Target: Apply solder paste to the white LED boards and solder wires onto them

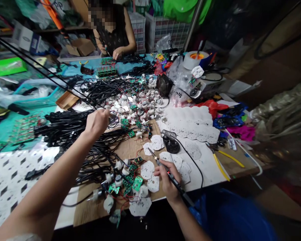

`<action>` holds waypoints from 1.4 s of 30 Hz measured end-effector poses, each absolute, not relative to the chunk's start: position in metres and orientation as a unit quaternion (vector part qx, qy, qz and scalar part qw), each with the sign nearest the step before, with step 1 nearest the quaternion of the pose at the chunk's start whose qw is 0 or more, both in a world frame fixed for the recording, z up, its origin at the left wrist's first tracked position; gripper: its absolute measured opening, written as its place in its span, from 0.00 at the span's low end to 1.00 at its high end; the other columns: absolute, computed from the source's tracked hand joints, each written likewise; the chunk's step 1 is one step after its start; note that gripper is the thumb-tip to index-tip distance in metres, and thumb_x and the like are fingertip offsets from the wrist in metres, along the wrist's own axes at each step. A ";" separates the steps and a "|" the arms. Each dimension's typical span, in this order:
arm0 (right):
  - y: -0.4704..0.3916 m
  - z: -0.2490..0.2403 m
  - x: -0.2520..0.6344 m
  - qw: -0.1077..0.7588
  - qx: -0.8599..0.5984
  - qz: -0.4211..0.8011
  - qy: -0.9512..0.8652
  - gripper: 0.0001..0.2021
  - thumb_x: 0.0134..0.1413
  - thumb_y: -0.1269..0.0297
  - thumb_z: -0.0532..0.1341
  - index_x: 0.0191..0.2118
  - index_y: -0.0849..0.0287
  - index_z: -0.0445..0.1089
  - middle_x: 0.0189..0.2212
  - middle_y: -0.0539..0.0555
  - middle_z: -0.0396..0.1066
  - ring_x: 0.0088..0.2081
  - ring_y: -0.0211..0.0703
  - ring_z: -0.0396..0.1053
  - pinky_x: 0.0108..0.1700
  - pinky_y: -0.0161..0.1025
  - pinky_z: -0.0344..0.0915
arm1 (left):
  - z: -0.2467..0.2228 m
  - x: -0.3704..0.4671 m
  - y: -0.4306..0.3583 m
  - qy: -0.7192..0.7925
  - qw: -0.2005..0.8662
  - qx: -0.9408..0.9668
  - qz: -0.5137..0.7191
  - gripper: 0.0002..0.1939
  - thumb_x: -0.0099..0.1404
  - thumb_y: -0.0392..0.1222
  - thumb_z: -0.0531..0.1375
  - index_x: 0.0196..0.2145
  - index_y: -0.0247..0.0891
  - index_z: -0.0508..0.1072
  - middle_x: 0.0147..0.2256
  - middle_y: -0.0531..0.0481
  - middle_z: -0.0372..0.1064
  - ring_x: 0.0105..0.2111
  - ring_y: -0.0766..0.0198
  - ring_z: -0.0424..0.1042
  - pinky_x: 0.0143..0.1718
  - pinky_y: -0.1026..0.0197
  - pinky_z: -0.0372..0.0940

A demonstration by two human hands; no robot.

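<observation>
My right hand [168, 177] is closed around a black soldering iron [177, 185], its metal tip pointing up and left over white octagonal discs [147, 170]. My left hand [98, 122] is held with curled fingers at the edge of a heap of white parts [130, 103], above black cables [67, 125]; whatever its fingers hold is hidden. Green circuit boards [137, 183] with red wires and white parts lie at the front of the wooden board [90, 204]. A soldering stand [171, 142] with a coiled spring is beyond my right hand.
Across the table a person [115, 30] works on green boards [106, 71]. Yellow-handled pliers [220, 164] and a white scalloped sheet [190, 122] lie at the right. A small black fan [164, 85] stands behind. A blue bin [230, 214] is below the front edge.
</observation>
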State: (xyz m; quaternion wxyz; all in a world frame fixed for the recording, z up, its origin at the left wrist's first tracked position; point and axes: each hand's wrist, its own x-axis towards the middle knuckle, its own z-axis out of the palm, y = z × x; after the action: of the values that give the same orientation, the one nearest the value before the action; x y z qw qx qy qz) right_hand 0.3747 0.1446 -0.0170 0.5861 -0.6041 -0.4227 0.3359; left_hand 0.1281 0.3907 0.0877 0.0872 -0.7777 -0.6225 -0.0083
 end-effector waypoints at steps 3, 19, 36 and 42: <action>0.145 -0.016 0.375 0.594 -0.598 0.336 -0.421 0.11 0.65 0.58 0.59 0.47 0.57 0.74 0.26 0.50 0.77 0.23 0.39 0.77 0.30 0.35 0.75 | 0.094 0.126 0.368 -0.555 0.071 -0.818 -0.131 0.17 0.71 0.43 0.49 0.43 0.38 0.78 0.41 0.39 0.77 0.40 0.51 0.76 0.39 0.56 0.67; 0.141 -0.017 0.373 0.608 -0.598 0.340 -0.397 0.12 0.65 0.57 0.59 0.47 0.58 0.73 0.27 0.51 0.78 0.23 0.40 0.77 0.29 0.36 0.75 | 0.032 0.176 0.284 -0.512 -0.510 -0.639 -0.264 0.31 0.57 0.52 0.67 0.54 0.36 0.70 0.29 0.49 0.78 0.28 0.61 0.76 0.32 0.60 0.69; 0.144 -0.014 0.374 0.571 -0.612 0.348 -0.422 0.13 0.65 0.56 0.59 0.47 0.58 0.73 0.28 0.52 0.77 0.25 0.40 0.78 0.28 0.35 0.75 | 0.023 0.207 0.281 -0.467 -0.225 -0.843 -0.145 0.08 0.65 0.38 0.60 0.30 0.38 0.78 0.38 0.45 0.70 0.36 0.62 0.72 0.39 0.61 0.67; 0.147 -0.010 0.374 0.552 -0.613 0.353 -0.441 0.12 0.64 0.57 0.59 0.47 0.57 0.73 0.27 0.52 0.78 0.25 0.41 0.78 0.29 0.34 0.74 | 0.021 0.211 0.281 -0.480 -0.218 -0.839 -0.131 0.08 0.63 0.36 0.59 0.28 0.38 0.76 0.36 0.46 0.70 0.34 0.63 0.71 0.37 0.61 0.67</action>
State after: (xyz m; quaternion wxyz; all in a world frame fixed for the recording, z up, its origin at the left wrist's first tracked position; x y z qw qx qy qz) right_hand 0.3742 0.1466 -0.0101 0.5520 -0.6134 -0.4408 0.3530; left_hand 0.2109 0.2813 0.0210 -0.2180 -0.8393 -0.4805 -0.1315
